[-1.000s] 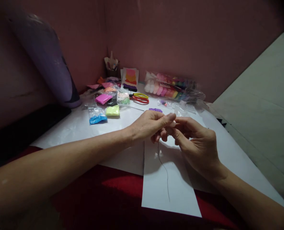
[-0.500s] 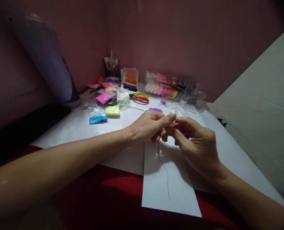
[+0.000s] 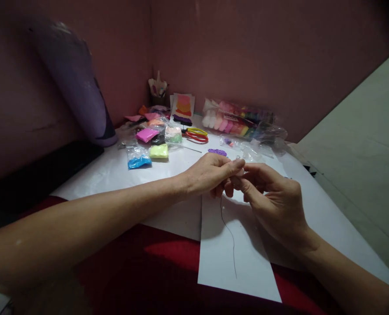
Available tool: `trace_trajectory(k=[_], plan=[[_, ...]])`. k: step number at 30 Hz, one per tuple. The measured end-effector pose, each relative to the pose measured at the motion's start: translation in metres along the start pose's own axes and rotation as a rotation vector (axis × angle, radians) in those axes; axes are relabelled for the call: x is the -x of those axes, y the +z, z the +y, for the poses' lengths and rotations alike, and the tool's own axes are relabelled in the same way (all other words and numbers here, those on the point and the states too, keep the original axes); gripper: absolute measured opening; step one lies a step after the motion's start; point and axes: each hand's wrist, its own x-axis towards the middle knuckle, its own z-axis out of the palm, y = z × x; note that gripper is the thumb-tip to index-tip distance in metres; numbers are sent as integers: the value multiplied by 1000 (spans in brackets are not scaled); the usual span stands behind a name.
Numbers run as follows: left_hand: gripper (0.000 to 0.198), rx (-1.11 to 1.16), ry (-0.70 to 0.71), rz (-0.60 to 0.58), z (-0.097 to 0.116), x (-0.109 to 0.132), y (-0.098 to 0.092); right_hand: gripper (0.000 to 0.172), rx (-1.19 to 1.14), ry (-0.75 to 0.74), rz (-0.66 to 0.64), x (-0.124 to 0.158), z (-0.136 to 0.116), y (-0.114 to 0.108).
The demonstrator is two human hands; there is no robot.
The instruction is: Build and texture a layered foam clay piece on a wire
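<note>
My left hand (image 3: 215,175) is closed in a pinch, its thumb and fingertips meeting those of my right hand. Below its curled fingers hangs a thin dark thread (image 3: 230,232), which could also be fine wire, over a white sheet of paper (image 3: 214,262). My right hand (image 3: 273,197) is pinched too, thumb and forefinger together at the same spot; what lies between them is too small to make out. A small clear, shiny thing (image 3: 238,157) shows just above the left thumb tip. Behind the hands lies a purple textured piece (image 3: 217,152).
Packets of coloured clay, pink (image 3: 147,134), yellow (image 3: 159,151) and blue (image 3: 139,162), lie at the left. Scissors (image 3: 197,134) with yellow and red handles rest behind. A bag of colourful packets (image 3: 230,118), a colour-striped card (image 3: 183,108) and a tool cup (image 3: 158,89) stand near the wall.
The whole view has shifted slightly, so things sit a little further right. Both hands keep their pinch. White specks beside the thread have dwindled to one small spot.
</note>
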Motion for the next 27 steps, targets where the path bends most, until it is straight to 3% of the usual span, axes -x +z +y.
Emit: trace_trajectory(k=[8, 12, 18, 27], plan=[[53, -15, -55, 105, 3, 2, -1, 10, 83, -15, 74, 0, 1, -1], [48, 42, -35, 58, 4, 2, -1, 8, 21, -16, 46, 0, -2, -2], [52, 94, 20, 24, 2, 3, 1, 24, -49, -7, 58, 0, -2, 1], [48, 78, -10, 40, 5, 3, 0, 11, 8, -4, 67, 0, -2, 0]])
